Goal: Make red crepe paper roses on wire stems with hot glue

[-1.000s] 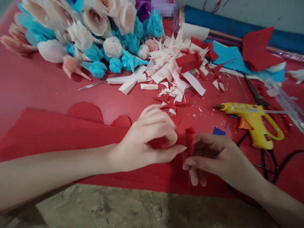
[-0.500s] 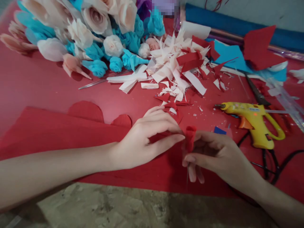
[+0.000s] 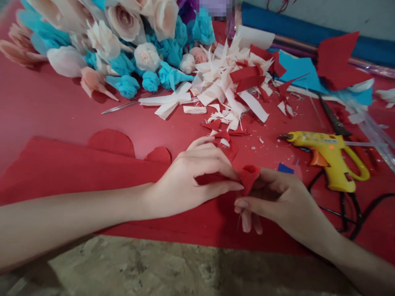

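A small rolled red paper flower bud stands upright between my hands, its rim flared open at the top. My right hand grips it low down, thumb and fingers closed around the base, where a thin wire stem pokes out below. From the other side my left hand pinches the edge of the bud between thumb and index finger. Beneath my left wrist lies a large sheet of red crepe paper. Two rounded red petals stick out at its far edge.
A yellow hot glue gun with a black cord lies to the right. White and red paper scraps are heaped beyond my hands. Paper flowers crowd the far left. Thin wires and dark-bladed scissors lie on the red table.
The bud has tilted, its top leaning to the right and its stem swinging left. Its rim looks wider. Both hands stay almost in place.
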`<state>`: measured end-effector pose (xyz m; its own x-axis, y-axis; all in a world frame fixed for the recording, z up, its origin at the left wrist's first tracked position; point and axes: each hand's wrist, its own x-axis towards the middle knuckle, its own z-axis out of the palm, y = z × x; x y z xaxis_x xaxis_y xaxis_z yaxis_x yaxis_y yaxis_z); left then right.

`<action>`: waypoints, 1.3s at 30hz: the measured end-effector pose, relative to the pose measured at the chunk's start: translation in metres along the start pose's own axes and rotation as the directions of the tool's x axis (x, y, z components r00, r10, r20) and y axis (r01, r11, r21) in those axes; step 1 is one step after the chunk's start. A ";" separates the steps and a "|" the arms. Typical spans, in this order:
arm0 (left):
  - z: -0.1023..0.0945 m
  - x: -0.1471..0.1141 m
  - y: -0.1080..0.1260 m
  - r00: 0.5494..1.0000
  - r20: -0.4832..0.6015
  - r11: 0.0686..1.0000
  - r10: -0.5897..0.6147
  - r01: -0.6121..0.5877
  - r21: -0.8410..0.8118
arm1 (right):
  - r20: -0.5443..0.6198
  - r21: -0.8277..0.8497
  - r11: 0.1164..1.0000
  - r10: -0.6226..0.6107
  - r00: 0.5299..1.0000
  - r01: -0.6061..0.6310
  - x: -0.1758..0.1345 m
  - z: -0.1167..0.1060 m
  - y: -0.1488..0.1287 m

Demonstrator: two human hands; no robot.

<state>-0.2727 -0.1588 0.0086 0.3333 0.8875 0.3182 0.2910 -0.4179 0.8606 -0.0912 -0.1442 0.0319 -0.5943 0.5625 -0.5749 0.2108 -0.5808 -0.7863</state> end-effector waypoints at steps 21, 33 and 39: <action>-0.002 -0.004 -0.001 0.993 0.026 0.988 -0.120 0.121 -0.100 | 0.053 0.090 0.995 -0.054 0.997 0.049 0.002 -0.005 0.005; -0.001 0.001 -0.002 0.998 -0.059 0.997 0.023 -0.027 -0.067 | 0.092 0.115 0.985 -0.135 0.987 0.124 0.002 -0.006 0.005; -0.001 -0.001 -0.001 0.992 -0.088 0.987 -0.092 0.080 -0.138 | 0.064 0.107 0.985 -0.142 0.988 0.135 0.002 -0.005 0.003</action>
<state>-0.2747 -0.1591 0.0076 0.2247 0.9359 0.2714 0.1904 -0.3153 0.9297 -0.0877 -0.1416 0.0273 -0.6668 0.6004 -0.4414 0.0442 -0.5594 -0.8277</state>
